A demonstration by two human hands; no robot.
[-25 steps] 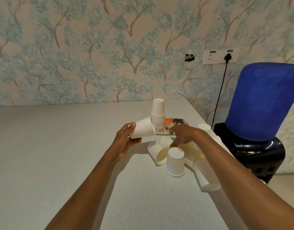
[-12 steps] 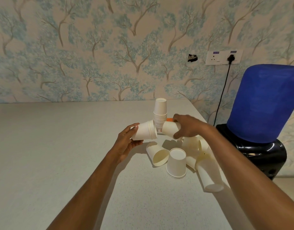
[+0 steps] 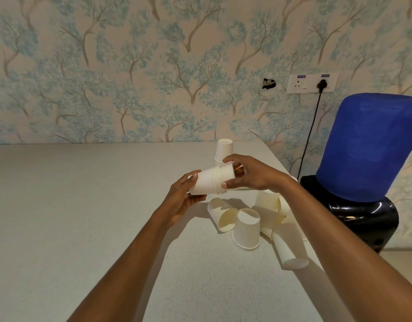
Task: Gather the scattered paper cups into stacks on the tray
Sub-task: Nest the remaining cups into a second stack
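1. Two hands are occupied with one nesting step above the bench (image 3: 72,217). The left hand (image 3: 180,201) has its grip wrapped round the closed end of a held stack (image 3: 206,183) of paper cups, which is turned on its side in the air.
2. A single cup (image 3: 227,173) is pinched between the thumb and fingers of the right hand (image 3: 253,176). It is partly seated in the open end of that stack, and its rim is not yet flush with the others.
3. An upright stack (image 3: 224,148), mouths down, is seen just behind the hands. It is judged to stand on the tray, which is hidden by the hands.
4. Several loose cups are scattered on the bench beside the right forearm: a lying cup (image 3: 221,214), an inverted cup (image 3: 246,228) and a long nested pair (image 3: 289,249) on its side. More are partly covered by the arm.
5. Gathering is judged to be the step in hand, and the task is well short of done. Next, the single cup is to be pushed home squarely so that no rim is crushed, and the right hand is then to be freed for the lying cup.
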